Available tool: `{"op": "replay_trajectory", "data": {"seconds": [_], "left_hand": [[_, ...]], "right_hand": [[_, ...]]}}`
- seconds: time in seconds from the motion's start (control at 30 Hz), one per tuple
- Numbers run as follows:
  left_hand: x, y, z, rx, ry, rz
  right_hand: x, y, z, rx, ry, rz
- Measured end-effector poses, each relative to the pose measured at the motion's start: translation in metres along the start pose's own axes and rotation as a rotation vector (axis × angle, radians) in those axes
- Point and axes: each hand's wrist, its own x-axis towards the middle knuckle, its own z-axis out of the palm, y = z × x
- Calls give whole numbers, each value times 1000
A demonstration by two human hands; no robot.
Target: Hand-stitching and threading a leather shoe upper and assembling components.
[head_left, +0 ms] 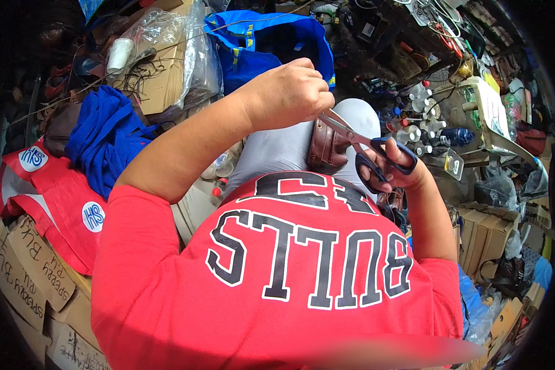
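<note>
My left hand (290, 94) is raised over my lap, its fingers pinched together. Whatever they hold is too thin or hidden to make out. In my right hand (399, 171) is a pair of scissors (350, 134) with dark blue handles, fingers through the loops. The blades point up and left, and their tips reach the underside of my left fist. Below the blades, a brown leather piece with eyelets (325, 149), which looks like part of a shoe, rests between my grey-clad knees (359, 117). My shirt hides its lower part.
A blue bag (243, 65) stands open beyond my knees. To the left are blue cloth (105, 139), a red bag (55, 191) and cardboard boxes (24, 265). Several bottles (413, 132) stand at right, near a pale chair (493, 117). More cardboard (484, 237) is stacked at lower right.
</note>
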Motion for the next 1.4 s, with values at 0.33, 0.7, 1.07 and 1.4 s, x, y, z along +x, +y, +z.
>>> {"op": "replay_trajectory", "data": {"seconds": [0.33, 0.7, 1.07, 1.4], "left_hand": [[-3, -16, 13, -565, 137, -314], [19, -14, 14, -231, -9, -100], [25, -10, 9, -204, -263, -5], [9, -23, 16, -678, -106, -334]], "right_hand": [[8, 9, -13, 36, -168, -50], [8, 10, -11, 74, -106, -26], [5, 14, -15, 99, -89, 7], [5, 17, -14, 150, -206, 4]]}}
